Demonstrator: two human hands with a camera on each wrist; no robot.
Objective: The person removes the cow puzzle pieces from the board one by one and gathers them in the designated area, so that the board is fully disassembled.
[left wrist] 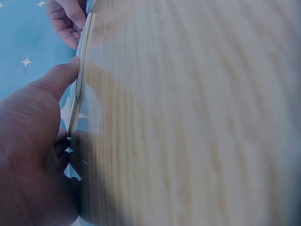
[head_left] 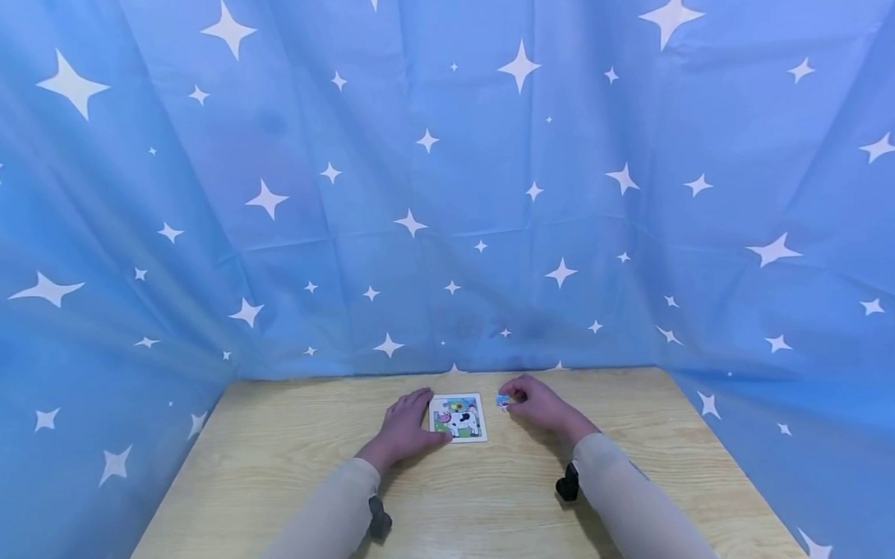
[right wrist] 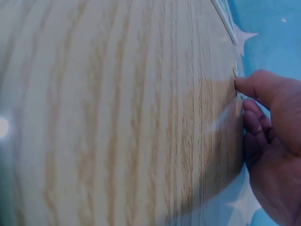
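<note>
Cow puzzle: flat on the wooden table, in front of me, just left of my right hand. My left hand grips its left side, thumb at the near corner, fingers at the far one. Right fingers narrow, pinching a small blue piece just beside the board, apart from it. Cannot tell whether the piece touches the table.

Risks (my judgement): the piece is tiny and my grip takes only its edge; a slack pinch could drop or flip it. Upper left of the picture looks pale, possibly a gap; too small to confirm. Forcing the piece in at a wrong angle could lift its neighbours. Uneven left-hand pressure could skid the board or tilt it.

Markings: no brand, label or writing legible on puzzle, piece or the black wrist device.
</note>
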